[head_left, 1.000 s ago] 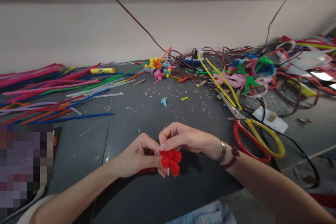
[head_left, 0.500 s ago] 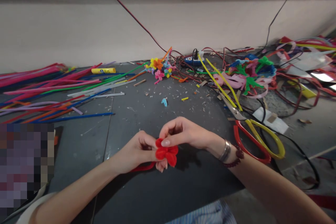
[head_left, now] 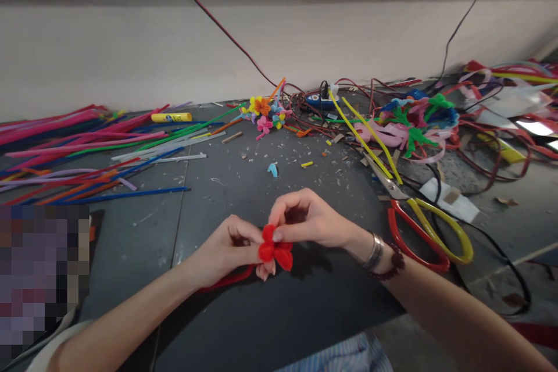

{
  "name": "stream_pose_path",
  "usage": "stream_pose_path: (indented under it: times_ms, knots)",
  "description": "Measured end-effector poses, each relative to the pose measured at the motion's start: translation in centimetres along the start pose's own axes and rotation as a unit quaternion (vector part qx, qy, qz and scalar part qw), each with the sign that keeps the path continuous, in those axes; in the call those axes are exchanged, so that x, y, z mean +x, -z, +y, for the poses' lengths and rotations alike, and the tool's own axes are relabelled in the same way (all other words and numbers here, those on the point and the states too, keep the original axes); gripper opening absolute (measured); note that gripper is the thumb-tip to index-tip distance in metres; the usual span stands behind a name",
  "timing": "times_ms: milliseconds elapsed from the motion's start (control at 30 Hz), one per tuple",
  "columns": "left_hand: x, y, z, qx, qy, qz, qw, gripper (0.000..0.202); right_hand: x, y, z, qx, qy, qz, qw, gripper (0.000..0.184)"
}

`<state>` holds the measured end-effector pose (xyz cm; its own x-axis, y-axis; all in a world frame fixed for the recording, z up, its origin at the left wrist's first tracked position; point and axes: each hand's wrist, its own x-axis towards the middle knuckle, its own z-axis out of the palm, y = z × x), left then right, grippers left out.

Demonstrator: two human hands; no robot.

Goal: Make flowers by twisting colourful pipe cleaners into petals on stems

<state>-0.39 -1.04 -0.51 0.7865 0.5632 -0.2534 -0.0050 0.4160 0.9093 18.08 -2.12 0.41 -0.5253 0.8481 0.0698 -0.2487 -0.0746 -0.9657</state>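
Pale wall (head_left: 131,52) rises behind a dark grey bench (head_left: 226,203) littered with fine scraps. Near the bench's front edge, a red pipe-cleaner flower (head_left: 274,251) sits between the person's two hands, held above the surface. Its petals are bent into loops, and a red stem (head_left: 226,280) trails from under it toward the near left. The left hand (head_left: 229,250) is closed around the flower's left side and underside. The right hand (head_left: 307,221) comes in from the right, its thumb and fingers pinching the top of the flower. A metal bangle (head_left: 373,251) and a dark bead bracelet (head_left: 394,263) circle the right wrist.

Just right of that wrist lie scissors (head_left: 429,232) with one red and one yellow handle, their blades pointing far left toward two yellow pipe cleaners (head_left: 361,133). Beyond them, a heap of colourful pipe-cleaner flowers (head_left: 418,119) sits among tangled red wires (head_left: 492,145). More small flowers (head_left: 264,116) stand near a blue power strip (head_left: 320,100) against the wall. On the far left, long pipe cleaners (head_left: 87,151) in pink, blue and orange fan out, with a yellow glue stick (head_left: 171,117) behind them. A pixelated block (head_left: 41,279) covers the near left corner.
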Motion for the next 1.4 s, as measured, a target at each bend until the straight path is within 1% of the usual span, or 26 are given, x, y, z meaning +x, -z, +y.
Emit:
stream_pose_path:
  times_ms: [200, 333, 433, 500, 567, 667, 767, 867, 1133, 1233, 1400]
  knots:
    - [0.12, 0.05, -0.17, 0.003, -0.001, 0.004, 1.0, 0.01, -0.07, 0.34, 0.0, -0.007, -0.011, -0.001, 1.0, 0.015]
    - [0.01, -0.04, -0.02, 0.001, 0.0, 0.002, 1.0, 0.012, -0.12, 0.37, -0.22, -0.029, -0.018, -0.002, 0.999, 0.018]
    - [-0.12, -0.24, 0.25, -0.009, -0.003, -0.012, 1.0, 0.014, -0.11, 0.46, -0.5, -0.042, -0.023, -0.027, 0.999, 0.017]
    - [-0.16, -0.37, 0.38, -0.012, -0.003, -0.019, 1.0, 0.016, -0.07, 0.55, -0.56, -0.03, -0.016, -0.043, 0.998, 0.016]
    - [-0.15, -0.43, 0.43, -0.01, -0.002, -0.023, 1.0, 0.018, -0.01, 0.59, -0.51, -0.016, -0.012, -0.048, 0.999, 0.015]
    - [-0.06, -0.4, 0.33, 0.002, 0.0, -0.014, 1.0, 0.018, 0.06, 0.55, -0.4, -0.018, -0.022, -0.034, 0.999, 0.011]
    - [0.02, -0.27, 0.12, 0.021, -0.004, 0.018, 1.0, 0.012, 0.07, 0.55, -0.36, -0.023, -0.022, -0.01, 0.999, 0.012]
    - [0.06, -0.22, -0.01, 0.026, -0.017, 0.04, 0.999, 0.007, 0.09, 0.63, -0.33, -0.023, -0.019, -0.001, 1.0, 0.012]
    - [-0.01, -0.32, 0.19, 0.035, -0.03, 0.042, 0.998, 0.014, 0.35, 0.53, -0.63, -0.062, -0.033, 0.011, 0.997, 0.013]
    - [-0.1, -0.27, 0.07, 0.049, -0.035, 0.049, 0.997, 0.015, 0.43, 0.58, -0.67, -0.05, -0.037, 0.018, 0.998, 0.013]
    - [-0.32, -0.33, 0.09, 0.093, -0.05, 0.047, 0.993, 0.019, 0.5, 0.69, -0.45, -0.013, -0.072, 0.001, 0.997, 0.014]
